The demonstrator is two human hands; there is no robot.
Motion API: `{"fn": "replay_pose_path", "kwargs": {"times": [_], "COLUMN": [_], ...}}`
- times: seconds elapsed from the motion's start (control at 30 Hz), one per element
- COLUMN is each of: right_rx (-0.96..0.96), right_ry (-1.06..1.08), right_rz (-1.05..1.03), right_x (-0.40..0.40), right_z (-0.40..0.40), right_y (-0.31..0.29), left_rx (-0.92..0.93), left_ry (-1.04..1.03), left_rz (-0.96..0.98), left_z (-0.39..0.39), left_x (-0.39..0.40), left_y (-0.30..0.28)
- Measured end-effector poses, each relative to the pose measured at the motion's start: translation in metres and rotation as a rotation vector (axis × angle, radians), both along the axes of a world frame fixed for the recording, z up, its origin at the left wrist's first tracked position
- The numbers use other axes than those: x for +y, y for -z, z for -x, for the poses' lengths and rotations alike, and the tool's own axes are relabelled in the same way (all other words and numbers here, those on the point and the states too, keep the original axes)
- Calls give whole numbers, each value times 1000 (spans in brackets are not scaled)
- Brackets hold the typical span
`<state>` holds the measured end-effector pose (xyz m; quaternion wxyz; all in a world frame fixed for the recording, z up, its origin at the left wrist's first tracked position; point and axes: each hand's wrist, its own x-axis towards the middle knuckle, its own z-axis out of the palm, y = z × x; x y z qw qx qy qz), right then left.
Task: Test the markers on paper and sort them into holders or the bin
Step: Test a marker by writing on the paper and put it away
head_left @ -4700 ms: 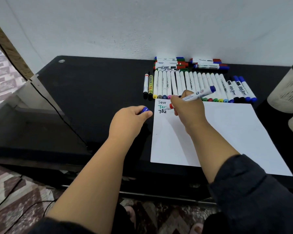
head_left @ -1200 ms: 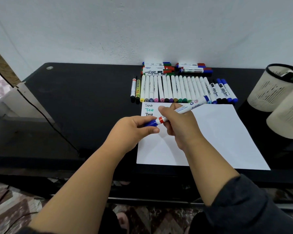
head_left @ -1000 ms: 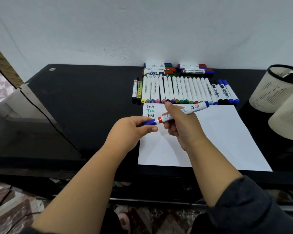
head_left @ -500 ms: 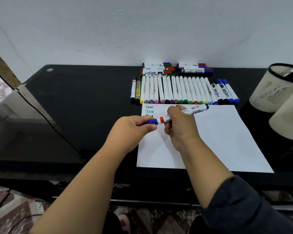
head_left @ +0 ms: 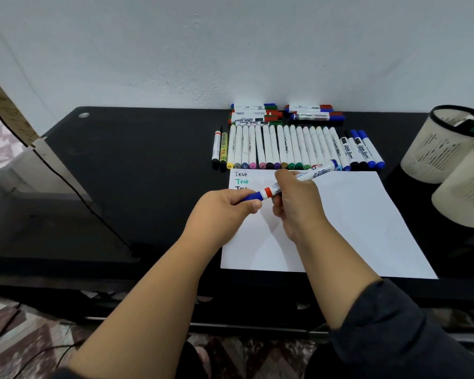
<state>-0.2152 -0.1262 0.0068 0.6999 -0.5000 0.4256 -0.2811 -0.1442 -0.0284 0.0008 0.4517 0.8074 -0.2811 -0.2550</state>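
Black worktop (head_left: 148,170) under a white wall. Left of the paper (head_left: 353,220), the left hand (head_left: 222,212) pinches the blue cap; above the paper, the right hand (head_left: 296,203) grips the marker (head_left: 309,175) — recapped since the writing seconds ago. Three "Test" lines done; the marker row (head_left: 285,149) beyond awaits — holders (head_left: 435,149) right.

The person is wearing a dark grey sleeve (head_left: 411,337) pushed up the right forearm; the left forearm (head_left: 148,296) is showing bare.
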Motion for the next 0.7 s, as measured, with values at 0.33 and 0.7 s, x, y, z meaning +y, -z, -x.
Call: {"fn": "replay_pose_path", "kwargs": {"times": [0.33, 0.7], "right_rx": [82, 603], "right_ry": [27, -138], "right_rz": [429, 1413], "right_x": [-11, -42], "right_z": [35, 78], "right_y": [-8, -48], "left_rx": [-42, -64], "left_ry": [-51, 18], "left_rz": [-28, 103], "left_z": [18, 49], "left_x": [0, -21], "left_y": [-17, -59]}}
